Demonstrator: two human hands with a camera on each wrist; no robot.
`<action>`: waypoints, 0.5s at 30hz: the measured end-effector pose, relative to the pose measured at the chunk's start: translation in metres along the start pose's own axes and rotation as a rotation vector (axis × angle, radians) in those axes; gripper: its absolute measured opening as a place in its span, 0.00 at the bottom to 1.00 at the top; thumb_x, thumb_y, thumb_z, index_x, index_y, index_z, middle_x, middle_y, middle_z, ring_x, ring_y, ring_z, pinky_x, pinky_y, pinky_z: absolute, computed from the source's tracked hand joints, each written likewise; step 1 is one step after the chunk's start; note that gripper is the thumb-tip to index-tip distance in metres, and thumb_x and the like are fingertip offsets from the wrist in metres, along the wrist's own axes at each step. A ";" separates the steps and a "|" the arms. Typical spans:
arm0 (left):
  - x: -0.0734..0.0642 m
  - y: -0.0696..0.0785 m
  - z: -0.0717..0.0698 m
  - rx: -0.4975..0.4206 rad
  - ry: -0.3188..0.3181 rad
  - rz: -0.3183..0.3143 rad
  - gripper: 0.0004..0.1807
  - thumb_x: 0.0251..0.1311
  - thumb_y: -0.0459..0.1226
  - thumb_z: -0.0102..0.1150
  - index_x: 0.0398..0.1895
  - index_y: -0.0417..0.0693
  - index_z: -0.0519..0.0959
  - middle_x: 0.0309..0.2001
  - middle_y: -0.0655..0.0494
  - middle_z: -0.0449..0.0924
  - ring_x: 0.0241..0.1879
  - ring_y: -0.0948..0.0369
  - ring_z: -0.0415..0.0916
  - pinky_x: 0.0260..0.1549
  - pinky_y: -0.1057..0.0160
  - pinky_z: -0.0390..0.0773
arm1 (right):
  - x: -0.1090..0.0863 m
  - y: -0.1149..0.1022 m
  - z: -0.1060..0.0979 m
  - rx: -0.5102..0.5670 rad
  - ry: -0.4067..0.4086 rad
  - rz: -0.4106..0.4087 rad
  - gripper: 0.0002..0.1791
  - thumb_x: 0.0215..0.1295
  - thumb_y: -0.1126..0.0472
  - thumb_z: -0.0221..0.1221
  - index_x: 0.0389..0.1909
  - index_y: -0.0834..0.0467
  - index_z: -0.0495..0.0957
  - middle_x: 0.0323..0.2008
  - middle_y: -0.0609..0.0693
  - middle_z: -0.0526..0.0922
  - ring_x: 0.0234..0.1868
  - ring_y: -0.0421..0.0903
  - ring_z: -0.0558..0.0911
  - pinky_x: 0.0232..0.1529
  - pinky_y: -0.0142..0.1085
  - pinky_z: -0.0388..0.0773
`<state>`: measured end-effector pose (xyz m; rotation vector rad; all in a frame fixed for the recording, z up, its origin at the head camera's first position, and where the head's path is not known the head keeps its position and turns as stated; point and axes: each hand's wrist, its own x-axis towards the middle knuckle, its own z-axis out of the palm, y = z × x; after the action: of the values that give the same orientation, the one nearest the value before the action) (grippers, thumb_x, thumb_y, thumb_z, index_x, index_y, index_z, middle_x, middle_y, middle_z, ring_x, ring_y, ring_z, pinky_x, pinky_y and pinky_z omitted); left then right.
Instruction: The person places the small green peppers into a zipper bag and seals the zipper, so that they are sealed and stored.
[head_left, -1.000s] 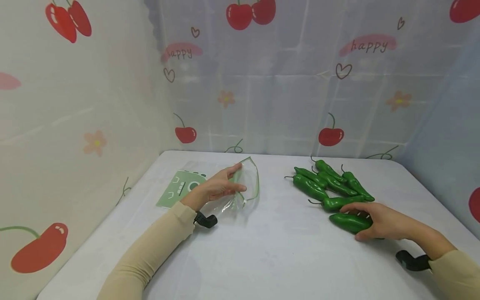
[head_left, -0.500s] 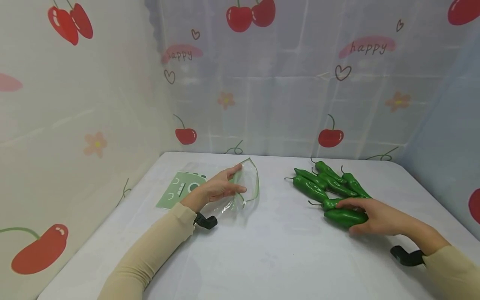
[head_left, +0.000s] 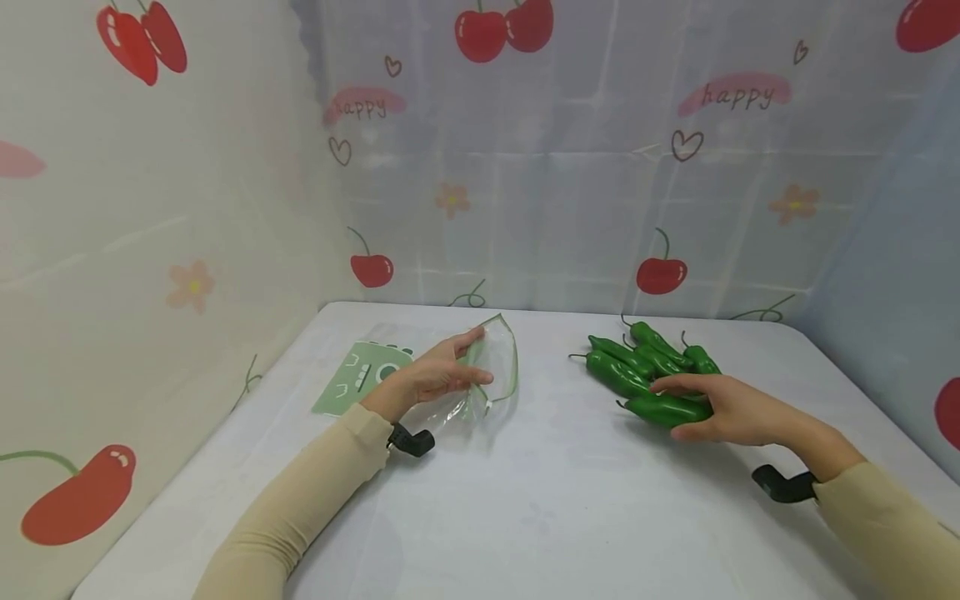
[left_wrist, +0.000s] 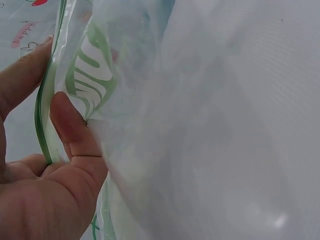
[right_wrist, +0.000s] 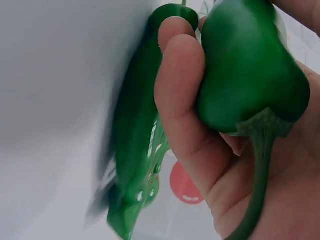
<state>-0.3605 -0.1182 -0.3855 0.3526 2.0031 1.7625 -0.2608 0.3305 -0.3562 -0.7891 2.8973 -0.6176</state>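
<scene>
My left hand [head_left: 435, 375] holds a clear zip bag [head_left: 501, 358] with green trim near its mouth, which gapes to the right. In the left wrist view, the thumb [left_wrist: 70, 122] lies against the bag's film beside the green zip strip [left_wrist: 41, 120]. My right hand [head_left: 738, 412] grips a glossy green pepper [head_left: 678, 412], its thumb on the near side. The right wrist view shows that pepper [right_wrist: 250, 70] with its stem toward the palm. Another green pepper [right_wrist: 135, 115] lies right beside the fingers there.
Several more green peppers [head_left: 617, 373] lie in a pile behind the right hand on the white table [head_left: 525, 517]. The bag's green printed panel [head_left: 362, 375] lies flat at the left. A patterned curtain [head_left: 555, 200] rises behind the table.
My right hand has closed around the near pepper and moved it left and away from me, over the neighbouring pepper. The left hand and bag have stayed put.
</scene>
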 end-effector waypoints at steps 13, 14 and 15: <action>-0.001 0.001 0.001 -0.003 -0.029 0.006 0.58 0.59 0.28 0.72 0.85 0.59 0.46 0.85 0.61 0.39 0.79 0.50 0.46 0.48 0.66 0.80 | 0.031 -0.016 0.013 0.024 0.017 -0.064 0.35 0.60 0.42 0.73 0.67 0.46 0.76 0.59 0.46 0.83 0.60 0.50 0.76 0.58 0.50 0.77; -0.001 0.001 0.001 -0.003 -0.030 0.007 0.58 0.59 0.28 0.72 0.85 0.59 0.46 0.85 0.61 0.39 0.79 0.51 0.46 0.49 0.66 0.80 | 0.033 -0.017 0.013 0.027 0.014 -0.070 0.35 0.60 0.44 0.73 0.67 0.46 0.76 0.59 0.46 0.82 0.60 0.50 0.76 0.58 0.50 0.77; -0.001 0.001 0.001 -0.002 -0.030 0.010 0.58 0.59 0.28 0.72 0.85 0.59 0.45 0.85 0.61 0.39 0.79 0.51 0.46 0.50 0.65 0.80 | 0.035 -0.018 0.013 0.030 0.010 -0.074 0.35 0.60 0.45 0.73 0.68 0.47 0.75 0.60 0.47 0.82 0.60 0.51 0.76 0.58 0.51 0.77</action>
<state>-0.3588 -0.1179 -0.3849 0.3864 1.9821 1.7544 -0.2805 0.2946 -0.3596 -0.8953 2.8724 -0.6719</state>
